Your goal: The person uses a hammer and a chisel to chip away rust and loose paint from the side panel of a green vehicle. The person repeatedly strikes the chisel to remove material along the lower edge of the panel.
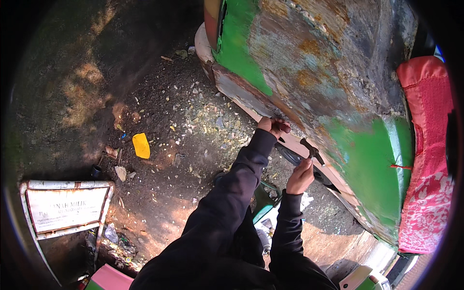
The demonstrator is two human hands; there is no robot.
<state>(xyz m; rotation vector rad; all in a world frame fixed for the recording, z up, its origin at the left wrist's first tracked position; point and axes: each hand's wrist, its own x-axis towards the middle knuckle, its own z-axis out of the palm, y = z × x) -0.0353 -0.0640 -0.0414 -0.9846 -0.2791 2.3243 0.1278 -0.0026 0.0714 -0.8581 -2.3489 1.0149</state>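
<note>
My right hand is closed round the handle of a small hammer, its dark head raised just off the panel's lower edge. Ahead and to the left, my left hand grips a tool with a reddish-brown, rounded handle; its working end is hidden. That hand is against the lower edge of a vehicle body panel. The panel is partly green, with a large patch of bare, rusty, scraped surface. The hammer and the brown handle are a short gap apart.
Paint flakes litter the dirt ground. A yellow scrap lies to the left, near a white framed sign. A wheel shows under the panel. Red patterned cloth hangs at right. A green object sits between my arms.
</note>
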